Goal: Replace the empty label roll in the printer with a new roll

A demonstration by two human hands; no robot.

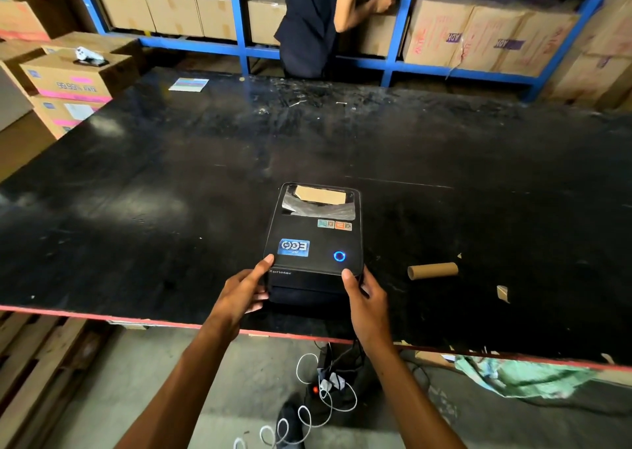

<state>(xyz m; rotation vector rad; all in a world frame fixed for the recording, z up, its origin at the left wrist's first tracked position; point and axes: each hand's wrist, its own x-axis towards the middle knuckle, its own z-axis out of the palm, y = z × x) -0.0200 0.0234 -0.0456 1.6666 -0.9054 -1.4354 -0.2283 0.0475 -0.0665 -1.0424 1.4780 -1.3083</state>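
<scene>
A black label printer point(313, 240) stands on the black table point(171, 182) near its front edge, lid down, with a blue ring light on its top. Brown roll material shows through the lid's clear window point(319, 197). My left hand point(248, 289) grips the printer's front left corner, thumb on the lid. On the front right corner sits my right hand point(364, 298), thumb also on the lid. An empty brown cardboard core point(432, 271) lies on the table to the right of the printer.
A small cardboard scrap point(502, 293) lies right of the core, and a coloured paper point(188, 84) lies at the table's far left. A person in dark clothes point(314, 21) works at blue shelves of cartons behind the table. Cables point(325, 390) lie on the floor below.
</scene>
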